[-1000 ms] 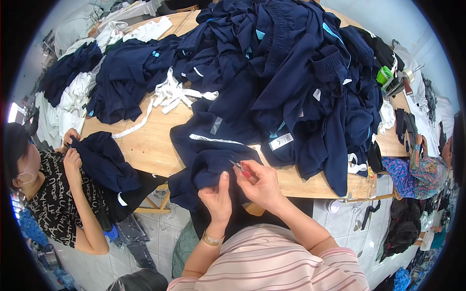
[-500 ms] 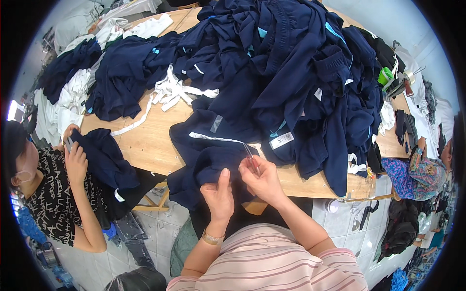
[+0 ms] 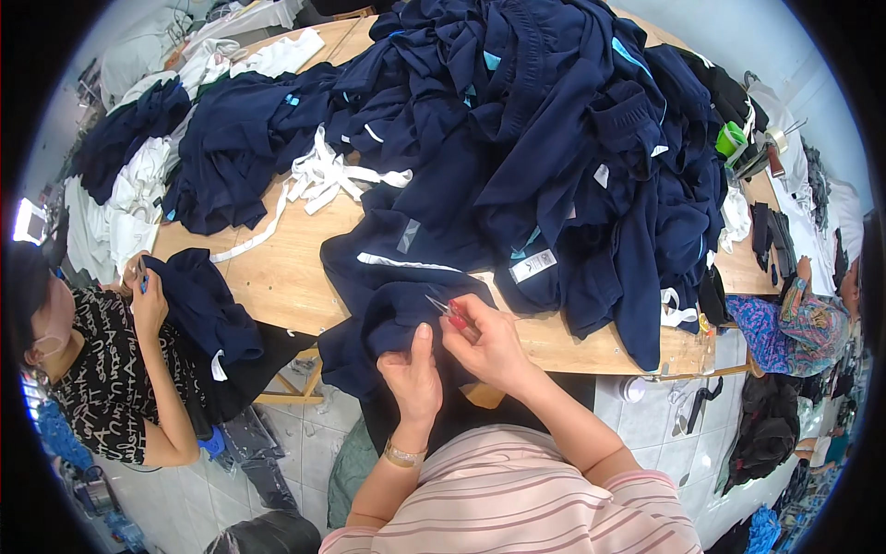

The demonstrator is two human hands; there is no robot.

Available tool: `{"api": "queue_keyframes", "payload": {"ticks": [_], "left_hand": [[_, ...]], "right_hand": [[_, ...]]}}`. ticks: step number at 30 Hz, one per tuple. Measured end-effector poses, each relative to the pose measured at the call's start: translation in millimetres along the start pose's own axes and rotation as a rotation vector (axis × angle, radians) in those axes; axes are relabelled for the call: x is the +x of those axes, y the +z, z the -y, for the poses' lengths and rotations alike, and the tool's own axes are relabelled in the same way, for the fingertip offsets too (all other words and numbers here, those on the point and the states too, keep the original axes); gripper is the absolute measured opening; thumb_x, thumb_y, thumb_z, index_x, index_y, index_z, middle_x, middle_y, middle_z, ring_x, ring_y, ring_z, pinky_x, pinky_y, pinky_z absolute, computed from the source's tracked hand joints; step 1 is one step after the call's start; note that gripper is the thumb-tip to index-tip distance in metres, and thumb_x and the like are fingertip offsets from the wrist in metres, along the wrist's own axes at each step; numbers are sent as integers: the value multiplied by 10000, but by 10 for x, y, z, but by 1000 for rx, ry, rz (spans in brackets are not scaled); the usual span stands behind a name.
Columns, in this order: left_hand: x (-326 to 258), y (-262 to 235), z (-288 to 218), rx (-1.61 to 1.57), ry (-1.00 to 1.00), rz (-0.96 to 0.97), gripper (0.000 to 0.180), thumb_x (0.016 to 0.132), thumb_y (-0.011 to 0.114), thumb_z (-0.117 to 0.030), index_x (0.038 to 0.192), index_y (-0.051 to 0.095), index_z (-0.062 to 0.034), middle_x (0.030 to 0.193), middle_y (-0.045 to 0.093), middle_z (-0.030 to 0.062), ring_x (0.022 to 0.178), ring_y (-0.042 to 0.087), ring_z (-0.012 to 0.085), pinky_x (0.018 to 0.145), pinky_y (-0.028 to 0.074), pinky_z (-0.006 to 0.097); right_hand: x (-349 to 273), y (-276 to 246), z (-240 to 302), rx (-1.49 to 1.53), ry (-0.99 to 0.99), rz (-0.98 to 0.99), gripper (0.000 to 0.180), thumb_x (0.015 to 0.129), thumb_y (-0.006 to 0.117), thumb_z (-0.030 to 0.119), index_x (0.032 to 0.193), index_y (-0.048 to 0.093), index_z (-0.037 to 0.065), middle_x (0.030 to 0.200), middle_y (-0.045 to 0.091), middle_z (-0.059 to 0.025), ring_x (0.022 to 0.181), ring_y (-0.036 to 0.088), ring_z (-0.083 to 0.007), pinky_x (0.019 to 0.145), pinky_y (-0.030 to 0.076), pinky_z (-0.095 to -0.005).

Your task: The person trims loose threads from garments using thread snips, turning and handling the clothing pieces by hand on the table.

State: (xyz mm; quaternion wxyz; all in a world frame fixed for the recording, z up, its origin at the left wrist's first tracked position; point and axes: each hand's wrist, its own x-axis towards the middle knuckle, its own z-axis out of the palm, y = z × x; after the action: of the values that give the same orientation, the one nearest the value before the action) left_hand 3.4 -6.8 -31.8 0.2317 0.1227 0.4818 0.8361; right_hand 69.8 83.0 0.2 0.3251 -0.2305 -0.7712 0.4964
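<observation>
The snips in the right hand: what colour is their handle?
Red; the snips' handle shows best in the head view.

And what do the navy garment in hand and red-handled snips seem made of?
Navy garment: matte, soft cloth, judging by its loose folds; knit or woven, I can't tell. Red-handled snips: bright, silvery blades suggest metal; smooth-looking red handle, probably plastic.

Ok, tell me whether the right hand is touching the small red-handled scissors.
Touching. The head view shows it plainly: the right hand is closed around the red handles of the scissors, with the blades sticking out beyond the grip.
</observation>
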Motion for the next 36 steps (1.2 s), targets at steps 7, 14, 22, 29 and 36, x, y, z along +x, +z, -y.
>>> {"api": "queue_keyframes", "payload": {"ticks": [7, 14, 22, 29, 36], "left_hand": [[37, 65, -107, -203, -185, 31, 147, 925, 546, -131, 981, 603, -9, 996, 619, 57, 890, 588, 125, 813, 478, 279], [32, 27, -82, -187, -151, 46, 176, 929, 537, -136, 1014, 600, 5, 1022, 620, 77, 934, 594, 143, 814, 487, 289], [3, 15, -85, -140, -133, 97, 162, 920, 550, -119, 1026, 581, 0, 1025, 614, 71, 921, 585, 131, 808, 475, 266], [74, 92, -210, -278, -266, 62, 192, 905, 564, -147, 1012, 591, 10, 1019, 618, 90, 938, 594, 160, 898, 501, 356], [111, 96, -282, -350, -378, 5, 113, 915, 547, -123, 948, 609, -36, 980, 629, 59, 913, 602, 157, 881, 504, 361]], "right_hand": [[-26, -121, -83, 897, 436, 174, 111, 929, 526, 141, 911, 509, 33, 600, 465, 28, 385, 387, -39, 366, 309, -194], [-10, -56, -68, 229, 94, 8, 124, 828, 627, 84, 908, 568, 9, 664, 568, -13, 498, 490, -70, 449, 342, -215], [41, -80, 13, 220, 152, 110, 149, 858, 580, 116, 943, 510, 16, 631, 535, -42, 446, 511, -122, 416, 388, -247], [56, -249, -32, 1192, 478, 174, 135, 923, 500, 179, 894, 462, 53, 559, 291, 48, 383, 268, -47, 343, 299, -213], [-68, -195, -103, -3, -3, 26, 309, 868, 617, 317, 802, 542, 24, 619, 506, -85, 485, 498, -175, 466, 373, -305]]}}
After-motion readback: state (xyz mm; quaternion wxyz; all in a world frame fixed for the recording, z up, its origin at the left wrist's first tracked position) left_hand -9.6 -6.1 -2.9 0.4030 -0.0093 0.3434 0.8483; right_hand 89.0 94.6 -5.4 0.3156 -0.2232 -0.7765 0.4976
